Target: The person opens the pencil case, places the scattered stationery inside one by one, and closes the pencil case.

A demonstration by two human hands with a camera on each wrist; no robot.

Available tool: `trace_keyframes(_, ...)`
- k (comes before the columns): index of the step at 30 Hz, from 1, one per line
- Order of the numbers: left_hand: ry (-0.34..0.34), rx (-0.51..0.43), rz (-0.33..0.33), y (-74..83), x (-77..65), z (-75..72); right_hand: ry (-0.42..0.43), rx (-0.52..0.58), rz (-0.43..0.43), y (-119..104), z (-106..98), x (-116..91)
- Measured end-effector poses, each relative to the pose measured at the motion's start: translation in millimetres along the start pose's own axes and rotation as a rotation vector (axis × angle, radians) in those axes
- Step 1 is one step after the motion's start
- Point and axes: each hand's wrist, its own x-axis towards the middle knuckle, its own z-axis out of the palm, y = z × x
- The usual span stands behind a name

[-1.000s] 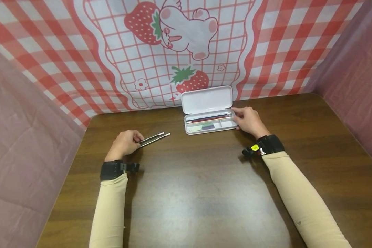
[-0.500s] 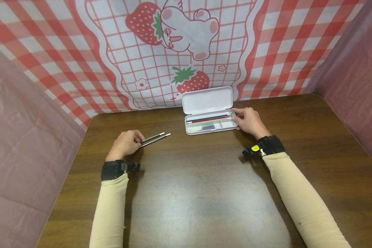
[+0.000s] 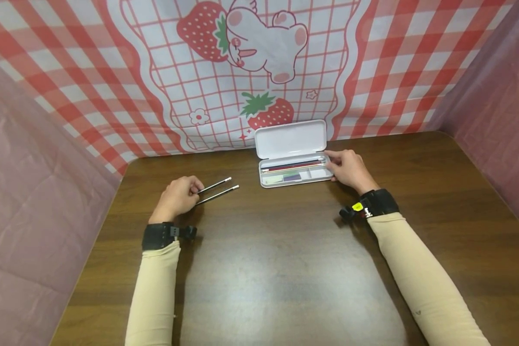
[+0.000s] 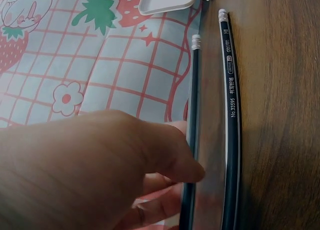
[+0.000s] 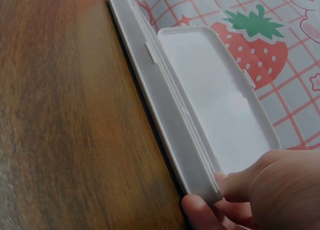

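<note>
My left hand (image 3: 179, 196) pinches a dark pencil (image 4: 195, 97) between thumb and fingers, its white eraser end pointing away. Beside it, a second dark pencil (image 4: 231, 120) with white lettering lies on the table, apart from the held one. At the back of the table stands an open white pencil case (image 3: 298, 182), its lid (image 3: 290, 139) raised against the cloth. My right hand (image 3: 350, 169) grips the case's right end, thumb on the rim and fingers below. Inside lie several pencils (image 3: 291, 166), a pale green piece (image 3: 273, 179) and a small purple-blue block (image 3: 291, 177).
The brown wooden table (image 3: 259, 259) reaches toward me. A red-and-white checked cloth (image 3: 389, 72) with strawberry prints hangs behind it. Pink cloths (image 3: 39, 192) hang at both sides. Black straps with small cameras sit on both wrists.
The left hand has moved slightly up and away, carrying one pencil, so the gap between the two pencils has widened. The right hand stays on the case.
</note>
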Motion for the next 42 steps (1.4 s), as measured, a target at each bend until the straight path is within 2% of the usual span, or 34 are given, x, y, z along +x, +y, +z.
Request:
trace_keyframes(7, 0.095, -0.011, 0.069, 1.7, 2.0, -0.5, 0.012, -0.006, -0.009, 2, 1, 1)
trace_keyframes(11, 0.206, -0.016, 0.104, 2.8, 2.8, 0.1, 0.017, -0.005, -0.009, 3, 2, 2)
trace_keyframes(16, 0.374, -0.032, 0.144, 5.9, 3.5, 0.1, 0.013, 0.000, -0.005, 3, 1, 2)
trace_keyframes(20, 0.450, -0.031, 0.156, 7.3, 3.9, -0.5, 0.013, 0.002, -0.002, 2, 1, 1)
trace_keyframes(23, 0.457, -0.026, 0.150, 7.3, 4.4, -0.1, 0.015, 0.002, 0.002, 2, 1, 2)
trace_keyframes(33, 0.409, -0.035, 0.130, 10.0, 6.5, 3.3, 0.016, -0.009, 0.009, 3, -1, 2)
trace_keyframes(42, 0.417, -0.041, 0.150, 15.0, 7.7, 2.7, 0.008, 0.000, 0.005, 2, 0, 1)
